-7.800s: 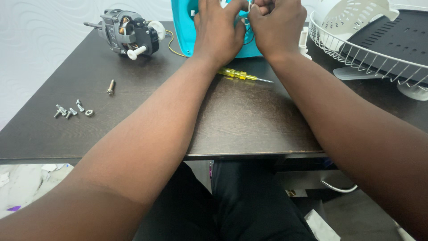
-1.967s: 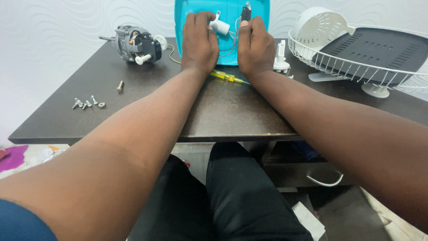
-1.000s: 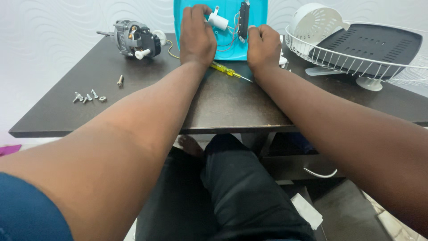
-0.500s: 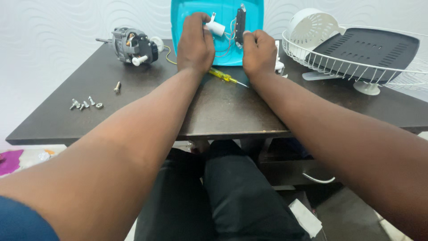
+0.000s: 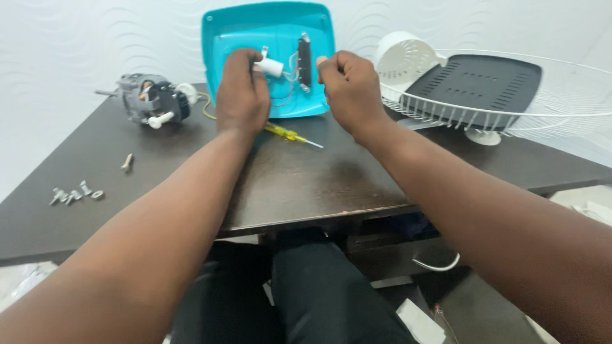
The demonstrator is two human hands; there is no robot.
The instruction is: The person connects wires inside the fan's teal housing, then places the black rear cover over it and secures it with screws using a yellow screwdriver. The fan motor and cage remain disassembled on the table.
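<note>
Turquoise plastic forms the shallow, round-cornered cover [image 5: 275, 57] that is propped upright at the back of the dark wood-grain surface [image 5: 293, 185]. Inside the cover, a small white cylinder [image 5: 270, 66] and a narrow black strip [image 5: 305, 62] are joined by thin wires. The left hand [image 5: 242, 95] is curled against the cover beside the cylinder, though whether its grip is closed on the cylinder cannot be told. The right hand [image 5: 347, 89] is clenched just right of the strip, and nothing can be made out in its grip. Below the cover lies a yellow-handled screwdriver [image 5: 290, 135]. Left of the cover sit a metal motor [image 5: 152, 105] and loose screws [image 5: 75, 194]; right of it, a white wire grille [image 5: 503, 89].
</note>
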